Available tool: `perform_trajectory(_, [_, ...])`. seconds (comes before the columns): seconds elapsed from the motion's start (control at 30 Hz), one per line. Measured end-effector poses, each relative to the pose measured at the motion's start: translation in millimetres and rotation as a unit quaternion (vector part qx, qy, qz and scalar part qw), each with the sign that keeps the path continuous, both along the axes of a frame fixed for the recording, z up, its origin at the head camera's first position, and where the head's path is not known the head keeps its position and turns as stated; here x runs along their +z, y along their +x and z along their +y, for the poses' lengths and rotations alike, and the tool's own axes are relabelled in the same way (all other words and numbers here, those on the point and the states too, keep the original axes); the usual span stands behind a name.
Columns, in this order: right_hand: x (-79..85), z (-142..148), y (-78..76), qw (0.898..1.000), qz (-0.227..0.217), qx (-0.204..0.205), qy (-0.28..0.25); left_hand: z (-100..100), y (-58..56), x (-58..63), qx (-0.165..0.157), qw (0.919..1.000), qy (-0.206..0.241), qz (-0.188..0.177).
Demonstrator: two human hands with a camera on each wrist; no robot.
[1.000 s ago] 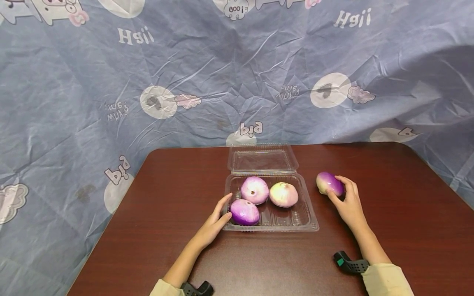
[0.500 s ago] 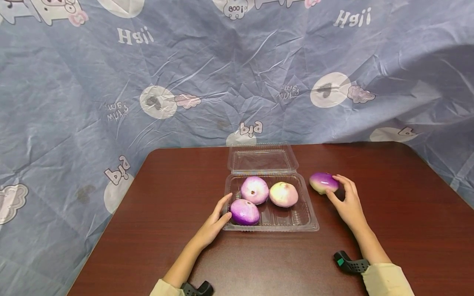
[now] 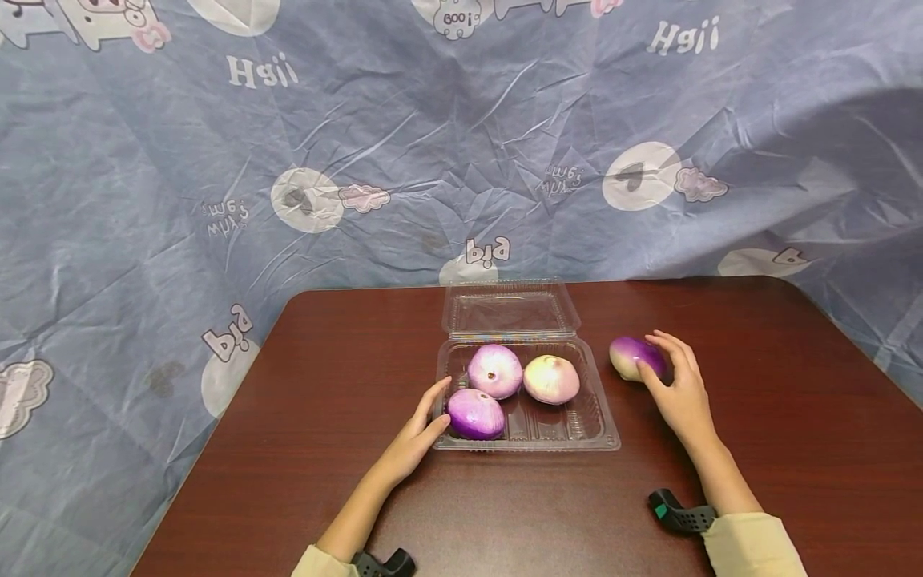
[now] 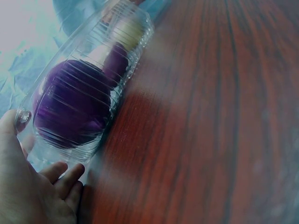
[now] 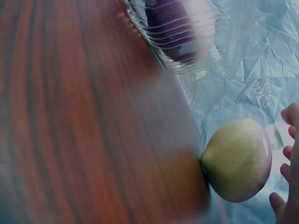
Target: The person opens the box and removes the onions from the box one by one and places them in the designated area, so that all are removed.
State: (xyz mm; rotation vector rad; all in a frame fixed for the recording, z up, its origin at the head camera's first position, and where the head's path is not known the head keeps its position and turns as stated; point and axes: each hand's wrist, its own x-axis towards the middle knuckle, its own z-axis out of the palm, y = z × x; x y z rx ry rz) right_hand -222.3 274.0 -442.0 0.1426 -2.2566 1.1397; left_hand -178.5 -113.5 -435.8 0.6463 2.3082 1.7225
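Note:
A clear plastic clamshell container (image 3: 598, 441) lies open on the table, its lid (image 3: 512, 311) folded back. Inside are three purple onions: a pale purple one (image 3: 495, 371), a cream-coloured one (image 3: 551, 379) and a deeper purple one (image 3: 476, 413). My left hand (image 3: 411, 447) holds the container's left edge, thumb over the rim in the left wrist view. Right of the container, a loose purple-and-cream onion (image 3: 627, 353) lies on its side. My right hand (image 3: 681, 397) is beside it, fingers spread; in the right wrist view a gap shows between those fingertips and the onion (image 5: 238, 161).
The dark red-brown table (image 3: 346, 344) extends around the container. Behind it hangs a wrinkled blue-grey cloth (image 3: 404, 160) with printed figures. Dark bands, including the right one (image 3: 681, 513), sit on both wrists by pale yellow sleeves.
The loose onion shifted left and turned, then moved slightly back right. My right fingers have spread away from it. The left hand and the container have stayed put.

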Motion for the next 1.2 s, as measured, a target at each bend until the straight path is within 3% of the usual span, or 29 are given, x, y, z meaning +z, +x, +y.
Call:
perform_trajectory(0.3, [19.6, -15, 6.9, 0.999, 0.015, 0.0, 0.034, 1, 0.2, 0.6, -0.001, 1.0, 0.002, -0.002])
perform_trajectory(0.7, [32.8, -39, 16.3, 0.997, -0.022, 0.037, 0.071, 1, 0.7, 0.5, 0.003, 1.0, 0.004, -0.008])
perform_trajectory(0.97, [39.6, -61, 23.2, 0.989, -0.036, 0.076, 0.125, 2, -0.3, -0.9, -0.002, 0.9999, 0.009, -0.008])
perform_trajectory(1.2, [36.0, -77, 19.1, 0.974, -0.048, 0.111, 0.193, 0, 0.4, -0.1, 0.004, 0.9999, 0.011, -0.008])
